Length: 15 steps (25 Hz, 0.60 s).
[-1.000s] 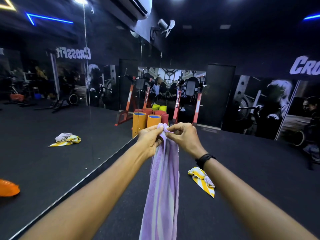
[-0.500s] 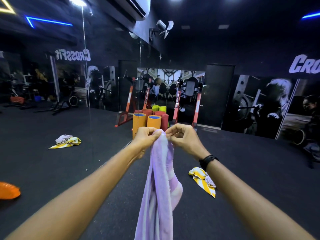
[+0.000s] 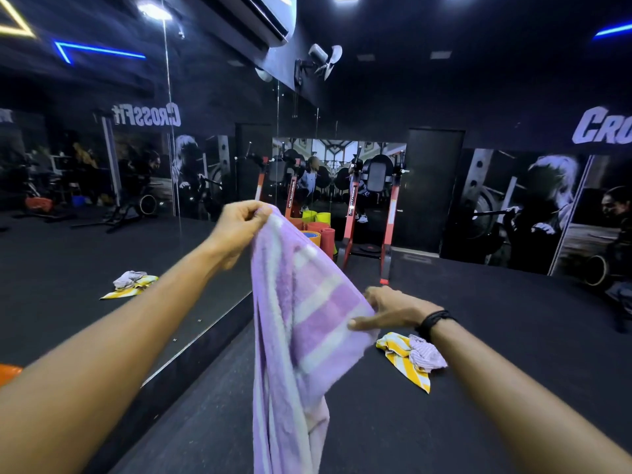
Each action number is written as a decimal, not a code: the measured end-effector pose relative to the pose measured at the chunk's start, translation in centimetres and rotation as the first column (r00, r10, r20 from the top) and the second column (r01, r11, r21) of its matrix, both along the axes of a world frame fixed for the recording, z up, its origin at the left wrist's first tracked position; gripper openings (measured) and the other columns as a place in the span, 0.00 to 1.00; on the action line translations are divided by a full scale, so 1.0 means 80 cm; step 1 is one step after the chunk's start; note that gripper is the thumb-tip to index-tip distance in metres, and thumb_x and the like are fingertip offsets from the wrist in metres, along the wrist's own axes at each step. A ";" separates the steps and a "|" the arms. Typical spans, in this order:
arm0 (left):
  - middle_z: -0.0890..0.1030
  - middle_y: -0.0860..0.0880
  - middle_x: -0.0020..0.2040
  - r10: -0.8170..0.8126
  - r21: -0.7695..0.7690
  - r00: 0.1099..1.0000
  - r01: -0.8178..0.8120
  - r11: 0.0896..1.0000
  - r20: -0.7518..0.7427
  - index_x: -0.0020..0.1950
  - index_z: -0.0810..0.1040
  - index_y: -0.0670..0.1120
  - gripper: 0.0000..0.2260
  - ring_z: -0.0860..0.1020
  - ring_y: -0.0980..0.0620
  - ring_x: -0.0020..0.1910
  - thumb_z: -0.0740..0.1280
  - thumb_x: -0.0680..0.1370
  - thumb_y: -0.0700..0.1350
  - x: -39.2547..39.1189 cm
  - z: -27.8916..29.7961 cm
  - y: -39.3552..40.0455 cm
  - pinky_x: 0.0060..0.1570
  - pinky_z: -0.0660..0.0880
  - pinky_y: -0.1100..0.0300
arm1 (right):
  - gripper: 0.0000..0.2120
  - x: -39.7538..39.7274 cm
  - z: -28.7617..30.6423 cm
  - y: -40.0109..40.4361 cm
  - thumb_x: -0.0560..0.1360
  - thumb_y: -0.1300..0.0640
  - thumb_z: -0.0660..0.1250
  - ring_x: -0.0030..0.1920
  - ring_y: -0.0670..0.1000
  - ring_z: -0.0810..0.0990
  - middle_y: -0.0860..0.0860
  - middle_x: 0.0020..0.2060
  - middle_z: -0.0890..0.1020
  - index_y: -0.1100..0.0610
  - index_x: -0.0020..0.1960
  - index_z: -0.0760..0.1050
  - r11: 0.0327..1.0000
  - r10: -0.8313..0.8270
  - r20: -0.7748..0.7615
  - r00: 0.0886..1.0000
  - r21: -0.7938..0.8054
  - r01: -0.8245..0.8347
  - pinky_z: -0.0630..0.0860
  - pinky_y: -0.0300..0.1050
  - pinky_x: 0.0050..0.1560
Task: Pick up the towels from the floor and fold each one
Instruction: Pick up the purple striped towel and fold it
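While our left hand (image 3: 239, 222) pinched the top corner of the lilac striped towel (image 3: 301, 319) and our right hand (image 3: 393, 311) gripped its side edge lower down, the towel hung above the floor (image 3: 513, 336), and we judged that matching both corners first would give a clean fold.

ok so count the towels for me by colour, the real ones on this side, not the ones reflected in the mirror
Purple striped towel, held up by the left hand and right hand: 1
Yellow striped towel, on the floor: 1
Small purple towel, bunched on the yellow one: 1
Total: 3
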<state>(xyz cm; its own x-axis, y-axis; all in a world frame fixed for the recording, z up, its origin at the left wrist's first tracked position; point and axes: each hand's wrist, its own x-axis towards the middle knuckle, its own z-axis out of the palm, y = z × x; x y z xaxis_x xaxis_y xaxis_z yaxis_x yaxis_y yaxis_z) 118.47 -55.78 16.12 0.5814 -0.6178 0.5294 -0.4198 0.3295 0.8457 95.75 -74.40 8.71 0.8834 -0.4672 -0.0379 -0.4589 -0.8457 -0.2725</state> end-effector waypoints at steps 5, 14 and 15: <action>0.78 0.61 0.27 0.181 -0.009 0.983 -0.181 0.983 -0.012 0.40 0.78 0.48 0.10 0.72 0.66 0.28 0.63 0.80 0.40 0.058 -0.008 0.026 0.34 0.70 0.72 | 0.23 -0.033 0.023 -0.032 0.74 0.48 0.71 0.25 0.43 0.60 0.44 0.22 0.65 0.54 0.27 0.65 0.991 -0.035 0.227 0.973 0.134 0.004 0.57 0.40 0.29; 0.80 0.50 0.37 0.500 0.045 0.866 -0.501 0.865 0.020 0.46 0.83 0.45 0.06 0.72 0.55 0.41 0.68 0.78 0.44 0.086 -0.043 0.020 0.44 0.67 0.61 | 0.10 0.014 0.046 -0.025 0.71 0.57 0.73 0.33 0.49 0.69 0.53 0.32 0.75 0.58 0.38 0.72 0.939 -0.339 0.902 0.267 0.305 0.159 0.66 0.44 0.35; 0.80 0.49 0.38 0.546 0.038 0.837 -0.548 0.836 0.050 0.48 0.83 0.43 0.07 0.72 0.56 0.40 0.68 0.77 0.45 0.083 -0.042 0.020 0.44 0.67 0.63 | 0.10 0.017 0.052 -0.023 0.71 0.57 0.73 0.33 0.49 0.69 0.53 0.32 0.75 0.57 0.39 0.72 0.937 -0.336 0.913 0.229 0.299 0.183 0.67 0.44 0.35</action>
<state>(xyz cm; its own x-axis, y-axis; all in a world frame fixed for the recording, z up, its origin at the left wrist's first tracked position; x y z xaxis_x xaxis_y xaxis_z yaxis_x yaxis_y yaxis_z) 125.09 -54.15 12.80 0.8136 -0.2307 0.5337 -0.5493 -0.0041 0.8356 97.09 -76.25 12.90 0.1535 -0.7385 0.6566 0.0008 -0.6644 -0.7474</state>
